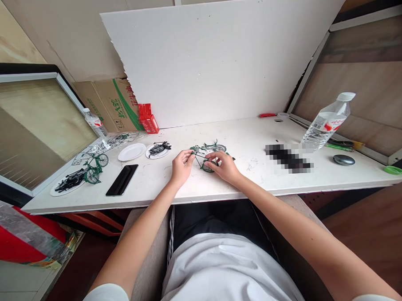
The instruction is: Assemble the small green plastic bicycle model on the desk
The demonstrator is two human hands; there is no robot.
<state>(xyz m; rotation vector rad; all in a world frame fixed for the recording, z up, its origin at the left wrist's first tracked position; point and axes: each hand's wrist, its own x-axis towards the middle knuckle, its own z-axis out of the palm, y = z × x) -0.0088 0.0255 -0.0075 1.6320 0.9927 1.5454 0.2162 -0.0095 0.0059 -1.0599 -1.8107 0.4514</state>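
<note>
Low over the front middle of the white table [176, 191], a small green model bicycle [206, 168] is between my two hands. My left hand [182, 168] pinches its left end between thumb and fingertips. The fingers of my right hand [225, 167] are closed on it near a black-spoked wheel and partly hide it. Just behind my hands lie more green parts with another wheel [220, 148]; whether they join the held piece I cannot tell.
At left stand a finished-looking green model bicycle [97, 166], a plate of black parts [67, 186], a phone [122, 180], a white plate [132, 152] and another parts plate [151, 155]. A water bottle [329, 122] and round dark object [343, 160] are at right.
</note>
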